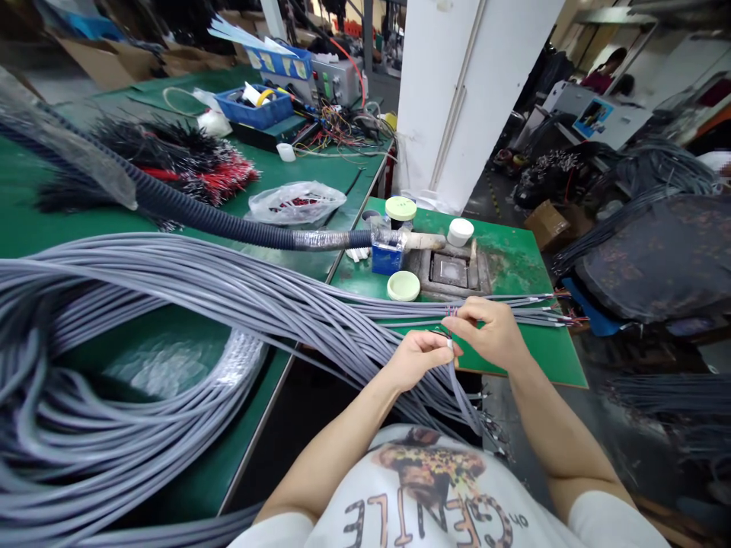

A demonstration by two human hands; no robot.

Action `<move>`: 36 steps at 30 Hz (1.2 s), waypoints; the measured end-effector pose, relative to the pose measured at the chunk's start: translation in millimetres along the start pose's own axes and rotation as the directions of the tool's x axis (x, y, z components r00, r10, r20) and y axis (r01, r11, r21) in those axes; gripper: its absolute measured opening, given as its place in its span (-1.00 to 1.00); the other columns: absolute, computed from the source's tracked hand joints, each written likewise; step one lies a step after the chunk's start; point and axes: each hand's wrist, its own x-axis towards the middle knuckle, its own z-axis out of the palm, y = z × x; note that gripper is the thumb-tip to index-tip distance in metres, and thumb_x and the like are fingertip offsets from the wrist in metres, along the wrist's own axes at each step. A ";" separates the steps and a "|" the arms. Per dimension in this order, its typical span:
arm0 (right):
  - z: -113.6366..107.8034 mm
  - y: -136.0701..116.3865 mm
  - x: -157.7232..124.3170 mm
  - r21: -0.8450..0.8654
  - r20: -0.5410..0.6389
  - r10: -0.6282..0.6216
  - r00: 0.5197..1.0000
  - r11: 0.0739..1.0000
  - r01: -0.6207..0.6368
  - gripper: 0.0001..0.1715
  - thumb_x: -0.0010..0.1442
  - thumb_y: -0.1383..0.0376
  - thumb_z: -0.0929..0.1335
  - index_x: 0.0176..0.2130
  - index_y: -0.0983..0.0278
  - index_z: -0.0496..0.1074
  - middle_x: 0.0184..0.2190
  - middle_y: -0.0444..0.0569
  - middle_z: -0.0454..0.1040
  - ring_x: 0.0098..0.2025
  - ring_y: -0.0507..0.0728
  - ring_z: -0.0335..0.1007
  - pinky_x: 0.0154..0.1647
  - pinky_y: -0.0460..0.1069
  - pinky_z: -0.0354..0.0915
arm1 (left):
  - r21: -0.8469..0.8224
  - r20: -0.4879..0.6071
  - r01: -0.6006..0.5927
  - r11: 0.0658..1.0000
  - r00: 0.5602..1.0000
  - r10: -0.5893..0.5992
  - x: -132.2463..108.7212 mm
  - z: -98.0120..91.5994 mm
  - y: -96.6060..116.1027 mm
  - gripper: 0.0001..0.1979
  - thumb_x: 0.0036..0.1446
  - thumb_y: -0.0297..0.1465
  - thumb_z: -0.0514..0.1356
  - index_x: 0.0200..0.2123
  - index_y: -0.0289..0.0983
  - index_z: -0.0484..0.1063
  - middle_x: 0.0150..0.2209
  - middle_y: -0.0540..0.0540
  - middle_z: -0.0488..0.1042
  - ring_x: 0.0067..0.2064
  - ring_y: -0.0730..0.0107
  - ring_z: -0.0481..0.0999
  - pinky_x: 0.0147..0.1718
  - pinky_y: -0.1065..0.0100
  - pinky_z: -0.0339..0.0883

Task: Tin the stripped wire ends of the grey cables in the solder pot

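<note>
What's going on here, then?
A person is working on a grey cable with bare hands. The left hand grips it near its end, and the right hand pinches at that same end. The cable seems to come from a large bundle of grey cables, which runs across to a green board in front of the person.
</note>
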 end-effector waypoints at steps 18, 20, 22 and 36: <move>15.5 26.8 -23.1 0.004 -0.197 -0.278 0.940 0.959 0.284 -0.76 0.17 0.40 0.36 -0.18 0.15 0.54 -0.37 -0.10 0.55 -0.33 0.08 0.43 -0.21 0.03 0.35 | -0.192 -0.197 -0.059 0.980 0.980 0.021 -7.6 -18.9 -8.0 -0.68 -0.15 -0.21 0.42 -0.42 -0.36 0.58 -0.50 -0.07 0.53 -0.47 0.52 0.39 -0.37 0.44 0.22; 16.7 32.3 -23.5 -0.042 -0.116 -0.416 0.902 0.909 0.414 -0.58 0.15 0.45 0.35 -0.02 0.11 0.48 -0.20 -0.05 0.55 -0.17 0.13 0.43 -0.10 0.09 0.36 | -0.240 -0.201 -0.063 0.969 0.979 0.014 -5.7 -21.8 -6.0 -0.68 -0.14 -0.21 0.42 -0.41 -0.36 0.57 -0.51 -0.06 0.51 -0.47 0.53 0.39 -0.35 0.43 0.23; 20.2 35.6 -23.3 -0.092 0.016 -0.528 0.849 0.845 0.527 -0.48 0.16 0.47 0.33 0.07 0.08 0.41 -0.02 0.00 0.49 0.02 0.18 0.36 0.02 0.15 0.32 | -0.287 -0.207 -0.069 0.955 0.978 0.009 -3.2 -23.4 -2.9 -0.67 -0.15 -0.21 0.42 -0.42 -0.38 0.56 -0.51 -0.04 0.48 -0.47 0.53 0.38 -0.35 0.43 0.23; 35.1 39.4 11.4 0.144 -0.063 -0.193 0.979 0.969 0.200 -0.87 0.17 0.34 0.36 -0.25 0.18 0.52 -0.29 -0.05 0.52 -0.19 0.14 0.42 -0.12 0.08 0.34 | -0.109 -0.299 -0.125 0.986 0.950 0.088 3.1 -23.1 4.5 -0.72 -0.10 -0.24 0.40 -0.38 -0.34 0.60 -0.47 -0.07 0.55 -0.46 0.54 0.38 -0.38 0.47 0.22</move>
